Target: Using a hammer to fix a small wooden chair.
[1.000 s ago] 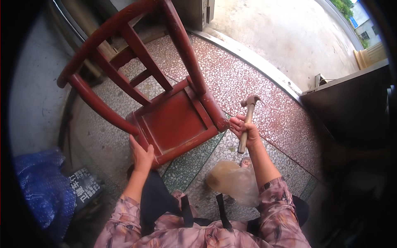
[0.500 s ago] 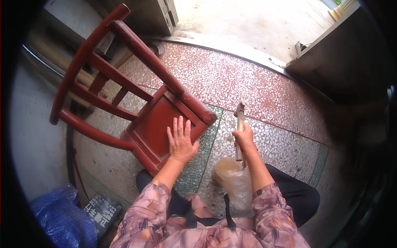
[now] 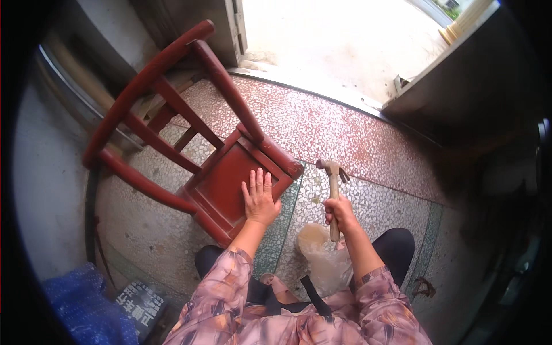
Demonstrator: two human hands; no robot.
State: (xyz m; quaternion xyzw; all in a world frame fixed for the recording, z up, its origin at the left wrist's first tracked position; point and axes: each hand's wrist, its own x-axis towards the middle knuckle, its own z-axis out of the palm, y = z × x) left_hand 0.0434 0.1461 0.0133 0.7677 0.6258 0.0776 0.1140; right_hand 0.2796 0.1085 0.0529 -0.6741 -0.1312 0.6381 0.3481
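Note:
A dark red wooden chair (image 3: 224, 178) stands to the left, its slatted back toward the far left. My left hand (image 3: 260, 198) lies flat on the seat near its right edge, fingers spread. A claw hammer (image 3: 334, 187) with a pale wooden handle is gripped in my right hand (image 3: 341, 211), right of the chair and apart from it. Its head points away from me, with the claw to the right. Below that hand, between my legs, sits a clear plastic bag (image 3: 329, 265); what it holds cannot be made out.
Speckled terrazzo floor (image 3: 322, 129) spreads ahead to a bright doorway. A dark door panel (image 3: 460, 80) stands at the far right. On the lower left are a blue plastic sheet (image 3: 86, 302) and a dark printed box (image 3: 141, 305). A pale wall (image 3: 46, 190) bounds the left side.
The hammer has turned so its head and claw show side-on. The chair sits slightly lower and further right in view, my left hand still on its seat.

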